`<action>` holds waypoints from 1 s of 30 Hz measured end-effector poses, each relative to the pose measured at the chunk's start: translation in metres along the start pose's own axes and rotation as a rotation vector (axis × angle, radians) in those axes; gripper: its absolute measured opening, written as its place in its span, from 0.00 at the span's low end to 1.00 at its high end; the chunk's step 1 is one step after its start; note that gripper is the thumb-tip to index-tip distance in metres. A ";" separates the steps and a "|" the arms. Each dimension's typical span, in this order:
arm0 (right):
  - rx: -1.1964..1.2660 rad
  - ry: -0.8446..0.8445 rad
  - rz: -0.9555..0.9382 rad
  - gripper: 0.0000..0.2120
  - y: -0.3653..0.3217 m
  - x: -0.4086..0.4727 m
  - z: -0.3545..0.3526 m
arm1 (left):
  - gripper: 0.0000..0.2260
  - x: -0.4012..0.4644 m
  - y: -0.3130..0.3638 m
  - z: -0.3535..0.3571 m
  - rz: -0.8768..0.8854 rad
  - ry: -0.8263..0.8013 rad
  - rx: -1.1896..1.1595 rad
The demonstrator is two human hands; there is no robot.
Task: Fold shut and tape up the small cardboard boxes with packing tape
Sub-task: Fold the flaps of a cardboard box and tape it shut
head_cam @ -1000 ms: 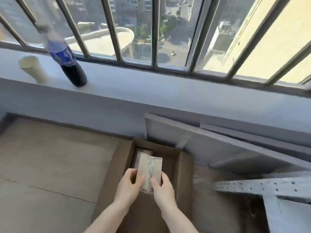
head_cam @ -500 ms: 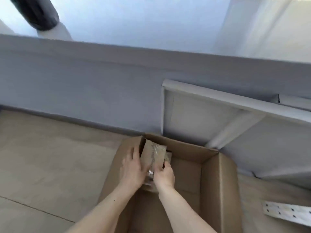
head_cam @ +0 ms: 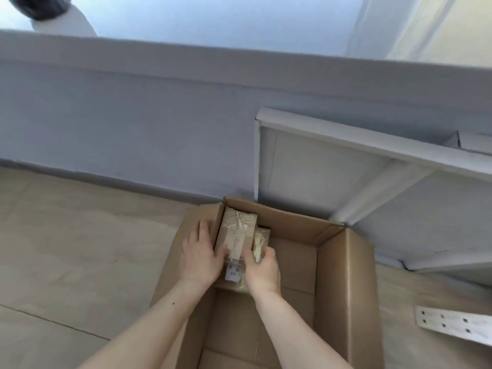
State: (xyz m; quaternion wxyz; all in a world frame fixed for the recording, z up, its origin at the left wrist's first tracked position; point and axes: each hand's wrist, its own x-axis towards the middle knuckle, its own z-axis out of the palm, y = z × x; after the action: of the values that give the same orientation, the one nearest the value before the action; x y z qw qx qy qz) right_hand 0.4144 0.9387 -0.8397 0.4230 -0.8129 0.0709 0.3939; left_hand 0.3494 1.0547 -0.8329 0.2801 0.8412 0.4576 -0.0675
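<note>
Currently both hands grip the taped small box point(head_cam: 236, 235) in the far-left corner of the big open carton point(head_cam: 343, 283): left hand point(head_cam: 201, 255) wraps its left side, right hand point(head_cam: 262, 269) pinches its near-right edge.

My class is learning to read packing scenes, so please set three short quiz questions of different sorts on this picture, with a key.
1. True or false: the small taped box is inside the large open carton.
2. Which hand lies on the side of the small taped box nearer the carton's left wall? A) left hand B) right hand
3. Fill in: the white label on the small box sits at the end ____ the person.

Key
1. True.
2. A; the left hand holds that side, the right hand holds the near right corner.
3. Nearest.
</note>
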 end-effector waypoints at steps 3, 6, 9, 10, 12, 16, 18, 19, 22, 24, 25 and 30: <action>-0.014 0.025 0.021 0.17 -0.007 -0.033 -0.027 | 0.32 -0.025 0.011 -0.018 -0.097 -0.001 -0.099; 0.006 0.062 0.046 0.10 -0.019 -0.074 -0.059 | 0.24 -0.059 0.028 -0.041 -0.250 -0.005 -0.281; 0.047 0.071 0.075 0.09 -0.039 -0.118 -0.091 | 0.20 -0.095 0.053 -0.073 -0.353 -0.024 -0.437; 0.062 0.076 0.074 0.09 -0.047 -0.132 -0.101 | 0.19 -0.107 0.063 -0.086 -0.360 -0.025 -0.460; 0.082 0.090 0.059 0.08 -0.065 -0.161 -0.123 | 0.17 -0.128 0.085 -0.113 -0.345 -0.016 -0.478; 0.112 0.136 0.017 0.09 -0.107 -0.215 -0.167 | 0.13 -0.168 0.141 -0.175 -0.288 -0.040 -0.478; 0.125 0.164 -0.017 0.10 -0.132 -0.244 -0.191 | 0.12 -0.187 0.171 -0.207 -0.246 -0.044 -0.493; 0.129 0.176 -0.034 0.10 -0.144 -0.259 -0.203 | 0.12 -0.197 0.186 -0.223 -0.220 -0.040 -0.505; 0.153 0.217 -0.082 0.09 -0.177 -0.310 -0.241 | 0.10 -0.231 0.230 -0.268 -0.146 -0.039 -0.545; 0.160 0.244 -0.127 0.09 -0.196 -0.344 -0.266 | 0.07 -0.258 0.258 -0.295 -0.099 -0.045 -0.592; 0.168 0.260 -0.156 0.09 -0.204 -0.361 -0.278 | 0.05 -0.273 0.271 -0.308 -0.068 -0.048 -0.619; 0.252 0.378 -0.269 0.07 -0.236 -0.456 -0.337 | 0.04 -0.356 0.332 -0.366 0.101 -0.102 -0.745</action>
State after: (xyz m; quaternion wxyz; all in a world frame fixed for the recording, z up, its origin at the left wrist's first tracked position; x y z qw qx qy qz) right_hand 0.4064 0.7382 -0.2595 0.5487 -0.8152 0.0884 0.1632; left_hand 0.3615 0.8485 -0.2604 0.5921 0.6989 0.3940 0.0755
